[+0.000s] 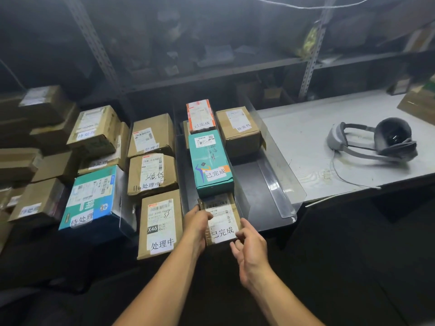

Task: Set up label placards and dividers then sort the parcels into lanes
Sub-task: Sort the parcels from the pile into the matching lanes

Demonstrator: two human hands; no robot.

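Note:
A small brown parcel (221,217) with a white label reading 已完成 lies at the near end of the third lane, just in front of a teal box (211,161). My left hand (196,222) grips the parcel's left side. My right hand (249,245) touches its near right corner with spread fingers. Clear plastic dividers (277,175) separate the lanes. Behind the teal box stands an orange-and-white parcel (200,115). In the rightmost lane sits one brown box (239,130) labelled 异常件. Three brown boxes (153,174) labelled 处理中 fill the lane to the left.
Stacked brown boxes and a teal-and-blue box (94,198) labelled 待处理 crowd the left side. A grey headset (376,140) with a cable lies on the pale table (306,128) to the right. Dark metal shelving (211,74) rises behind the lanes.

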